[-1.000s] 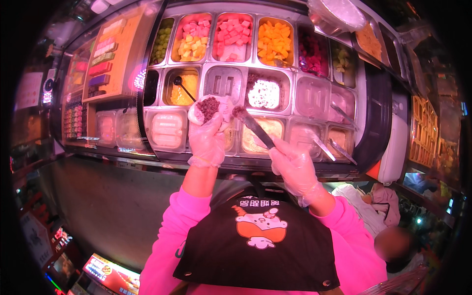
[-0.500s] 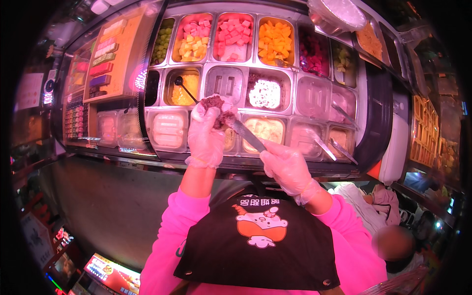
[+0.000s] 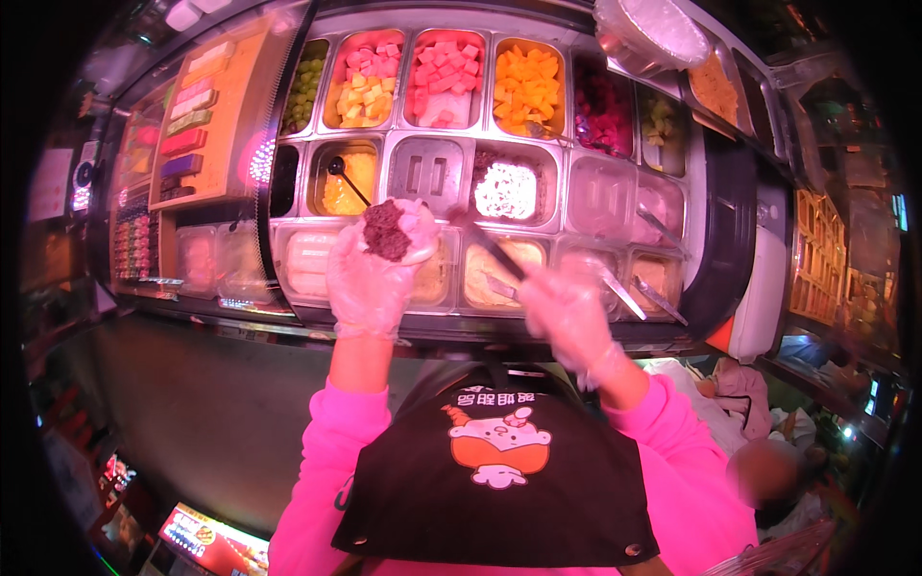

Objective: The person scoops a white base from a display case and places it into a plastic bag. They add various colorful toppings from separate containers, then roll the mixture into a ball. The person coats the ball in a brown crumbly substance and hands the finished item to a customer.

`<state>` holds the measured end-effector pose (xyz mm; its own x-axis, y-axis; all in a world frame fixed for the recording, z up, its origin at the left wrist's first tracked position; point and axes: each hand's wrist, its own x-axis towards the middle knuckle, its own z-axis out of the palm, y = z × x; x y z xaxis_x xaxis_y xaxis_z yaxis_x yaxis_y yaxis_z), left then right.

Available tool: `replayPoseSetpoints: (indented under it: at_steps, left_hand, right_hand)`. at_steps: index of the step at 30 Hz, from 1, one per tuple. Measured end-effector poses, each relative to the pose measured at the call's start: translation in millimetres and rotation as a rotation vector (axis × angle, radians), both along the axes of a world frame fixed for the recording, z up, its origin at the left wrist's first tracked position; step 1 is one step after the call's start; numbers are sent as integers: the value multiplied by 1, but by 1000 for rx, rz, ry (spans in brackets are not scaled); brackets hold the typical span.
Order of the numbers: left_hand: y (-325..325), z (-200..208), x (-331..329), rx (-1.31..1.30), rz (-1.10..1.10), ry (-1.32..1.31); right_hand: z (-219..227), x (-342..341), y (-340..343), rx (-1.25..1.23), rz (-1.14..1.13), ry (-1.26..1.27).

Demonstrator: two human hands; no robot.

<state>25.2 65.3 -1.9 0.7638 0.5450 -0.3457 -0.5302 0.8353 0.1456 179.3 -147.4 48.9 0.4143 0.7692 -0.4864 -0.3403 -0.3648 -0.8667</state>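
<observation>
My gloved left hand [image 3: 370, 288] is closed from below around a pale, soft dough wrapper [image 3: 419, 230], above the near row of pans. A mound of dark reddish-brown paste [image 3: 387, 233] covers the wrapper's left part. In my gloved right hand [image 3: 567, 312], blurred by motion, is a narrow dark spatula [image 3: 495, 252]. Its tip points up and left, apart from the wrapper, and seems to carry a bit of paste. Beyond it stands a steel pan [image 3: 514, 187] with dark paste around a glaring white patch.
Cut fruit fills the far row, including a pan of orange cubes [image 3: 528, 82]. A black-handled ladle [image 3: 346, 178] rests in a yellow-filled pan. Metal utensils [image 3: 624, 293] stick out at the right. A wooden tray [image 3: 226, 115] stands left, and stacked foil bowls [image 3: 653, 36] sit far right.
The spatula has come away from the paste and moved right with my right hand. My left hand has shifted left and slightly down, and the paste now faces up in full view.
</observation>
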Motion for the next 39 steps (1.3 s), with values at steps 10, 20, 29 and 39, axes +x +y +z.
replayPoseSetpoints:
  at_steps: [10, 20, 29, 39]
  left_hand:
    - [-15, -19, -12, 268, 11, 374]
    - [-18, -17, 2, 181, -1, 248]
    - [1, -9, 27, 258, -76, 103]
    - [-30, -11, 71, 761, -61, 383]
  right_hand:
    - [-182, 100, 100, -591, 499, -1172]
    - [-179, 103, 104, -506, 815, -1129]
    - [-70, 139, 54, -339, 581, -889]
    - [46, 70, -12, -229, 11, 247]
